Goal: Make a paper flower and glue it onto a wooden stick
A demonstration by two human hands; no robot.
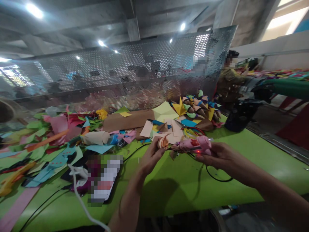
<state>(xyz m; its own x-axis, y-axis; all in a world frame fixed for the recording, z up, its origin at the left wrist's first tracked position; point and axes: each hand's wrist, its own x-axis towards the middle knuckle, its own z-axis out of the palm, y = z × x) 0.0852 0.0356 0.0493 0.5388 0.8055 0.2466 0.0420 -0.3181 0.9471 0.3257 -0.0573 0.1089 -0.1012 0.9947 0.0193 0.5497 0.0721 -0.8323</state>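
Observation:
Over the green tabletop, my left hand (152, 156) pinches a small folded peach-orange paper piece (164, 141). My right hand (218, 155) is closed around a pink glue gun (201, 144) with a red light glowing on its side. Its crusted nozzle end points left, close to the paper piece; whether they touch I cannot tell. A black cord loops on the table below the gun. Behind both hands lie loose sheets of peach paper (177, 129) and a pile of small paper cones (196, 106) with coloured trim.
Coloured paper scraps (58, 125) heap up on the left. A phone (107, 180) and a white cable (82, 199) lie nearer me. Brown paper (127, 120) lies before a perforated metal screen (145, 74). A black container (242, 114) stands at right; a person (228, 79) sits beyond.

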